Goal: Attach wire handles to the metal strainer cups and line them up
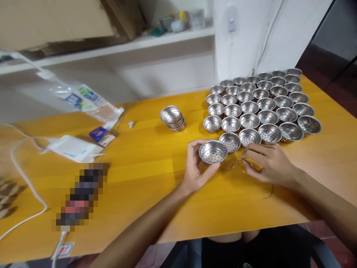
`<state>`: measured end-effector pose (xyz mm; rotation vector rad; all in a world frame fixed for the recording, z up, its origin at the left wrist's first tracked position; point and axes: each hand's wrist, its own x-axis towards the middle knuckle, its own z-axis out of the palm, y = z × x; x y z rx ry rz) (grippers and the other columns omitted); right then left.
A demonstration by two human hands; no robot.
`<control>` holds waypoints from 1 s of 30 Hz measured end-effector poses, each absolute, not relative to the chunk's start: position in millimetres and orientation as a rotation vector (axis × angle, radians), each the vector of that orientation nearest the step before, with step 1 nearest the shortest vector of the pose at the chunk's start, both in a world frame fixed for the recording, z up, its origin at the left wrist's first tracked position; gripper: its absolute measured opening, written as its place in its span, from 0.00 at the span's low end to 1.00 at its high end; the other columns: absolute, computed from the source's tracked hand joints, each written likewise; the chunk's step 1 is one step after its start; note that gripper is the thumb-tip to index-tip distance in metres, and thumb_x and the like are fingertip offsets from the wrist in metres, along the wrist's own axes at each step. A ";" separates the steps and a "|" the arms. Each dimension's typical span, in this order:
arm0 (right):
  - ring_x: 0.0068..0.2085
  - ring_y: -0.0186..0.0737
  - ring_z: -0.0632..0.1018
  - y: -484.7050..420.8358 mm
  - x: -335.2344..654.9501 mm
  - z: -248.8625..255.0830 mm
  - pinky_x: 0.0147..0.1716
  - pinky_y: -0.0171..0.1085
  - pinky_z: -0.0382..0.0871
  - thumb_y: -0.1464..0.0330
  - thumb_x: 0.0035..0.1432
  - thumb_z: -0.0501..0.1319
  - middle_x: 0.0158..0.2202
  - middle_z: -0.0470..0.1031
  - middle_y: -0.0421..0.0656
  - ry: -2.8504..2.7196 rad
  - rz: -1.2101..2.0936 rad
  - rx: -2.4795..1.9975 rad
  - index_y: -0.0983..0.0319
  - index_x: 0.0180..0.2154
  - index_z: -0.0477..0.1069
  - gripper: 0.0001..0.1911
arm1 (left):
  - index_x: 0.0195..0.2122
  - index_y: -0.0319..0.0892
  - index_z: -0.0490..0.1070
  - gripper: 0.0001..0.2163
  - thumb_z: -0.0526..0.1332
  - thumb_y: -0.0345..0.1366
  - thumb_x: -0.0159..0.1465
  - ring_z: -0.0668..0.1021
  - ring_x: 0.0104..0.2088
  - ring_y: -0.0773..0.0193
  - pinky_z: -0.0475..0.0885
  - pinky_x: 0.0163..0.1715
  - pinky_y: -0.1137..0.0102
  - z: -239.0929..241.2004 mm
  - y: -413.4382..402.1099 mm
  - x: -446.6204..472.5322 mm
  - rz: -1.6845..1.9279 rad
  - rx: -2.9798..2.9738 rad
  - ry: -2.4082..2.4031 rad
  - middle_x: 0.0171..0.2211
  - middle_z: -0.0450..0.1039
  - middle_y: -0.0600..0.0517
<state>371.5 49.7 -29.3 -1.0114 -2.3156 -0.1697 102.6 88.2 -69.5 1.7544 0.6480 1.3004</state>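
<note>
A small perforated metal cup [213, 152] sits tilted in my left hand [193, 167], its thumb and fingers wrapped round the side and the open mouth facing me. Just to the right, my right hand [266, 163] pinches a thin wire [237, 163] between thumb and fingertips. Loops of the wire hang between the two hands, close to the cup. Beyond both hands, many similar perforated cups [249, 121] stand upright in rows. My right fingers partly cover the front edge of the nearest row.
Several nested perforated cups [173, 118] stand apart on the yellow table [156, 201]. A short wire piece [269, 193] lies below my right wrist. At left are a white adapter [74, 148], cables, a plastic bag [86, 102] and a pixelated object [82, 197]. A shelf [167, 41] runs behind.
</note>
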 end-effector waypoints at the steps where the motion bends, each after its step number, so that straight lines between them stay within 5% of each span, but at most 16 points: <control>1: 0.28 0.33 0.73 49.6 371.5 -29.6 0.28 0.37 0.59 0.73 0.67 0.61 0.34 0.78 0.39 -2.299 -0.173 -0.998 0.61 0.37 0.74 0.05 | 0.62 0.47 0.61 0.28 0.72 0.44 0.68 0.80 0.56 0.53 0.77 0.55 0.57 -69.6 87.4 102.6 1.291 1.753 0.641 0.58 0.72 0.42; 7: 0.31 0.34 0.78 45.1 370.4 -21.8 0.29 0.35 0.67 0.75 0.67 0.62 0.36 0.81 0.41 -2.176 -0.054 -0.933 0.59 0.41 0.73 0.05 | 0.63 0.47 0.60 0.28 0.72 0.44 0.68 0.80 0.55 0.52 0.78 0.54 0.57 -71.3 86.8 103.4 1.280 1.774 0.630 0.58 0.72 0.41; 12: 0.23 0.30 0.71 37.8 365.6 -15.5 0.25 0.35 0.68 0.74 0.70 0.63 0.35 0.82 0.39 -1.987 0.248 -0.974 0.57 0.46 0.75 0.07 | 0.62 0.47 0.60 0.30 0.73 0.45 0.66 0.81 0.53 0.50 0.80 0.51 0.54 -69.3 86.4 105.9 1.282 1.843 0.619 0.57 0.74 0.40; 15: 0.27 0.32 0.77 37.8 362.7 -19.0 0.26 0.34 0.71 0.74 0.72 0.64 0.37 0.84 0.40 -1.934 0.363 -0.991 0.56 0.50 0.78 0.09 | 0.63 0.47 0.60 0.32 0.75 0.42 0.63 0.82 0.53 0.49 0.81 0.52 0.53 -67.5 83.1 109.3 1.248 1.879 0.572 0.56 0.75 0.41; 19: 0.36 0.35 0.85 41.2 358.5 -28.5 0.35 0.35 0.79 0.74 0.72 0.66 0.43 0.87 0.41 -1.979 0.364 -0.962 0.56 0.52 0.80 0.11 | 0.65 0.48 0.60 0.37 0.77 0.39 0.58 0.83 0.53 0.46 0.82 0.52 0.51 -67.3 75.9 114.2 1.165 1.915 0.499 0.56 0.77 0.40; 30: 0.34 0.37 0.86 40.9 351.0 -31.5 0.36 0.35 0.82 0.71 0.73 0.64 0.41 0.88 0.42 -2.025 0.302 -1.055 0.59 0.49 0.83 0.08 | 0.67 0.47 0.62 0.38 0.77 0.39 0.57 0.82 0.52 0.46 0.82 0.52 0.50 -59.5 72.3 117.1 1.160 2.139 0.469 0.55 0.77 0.41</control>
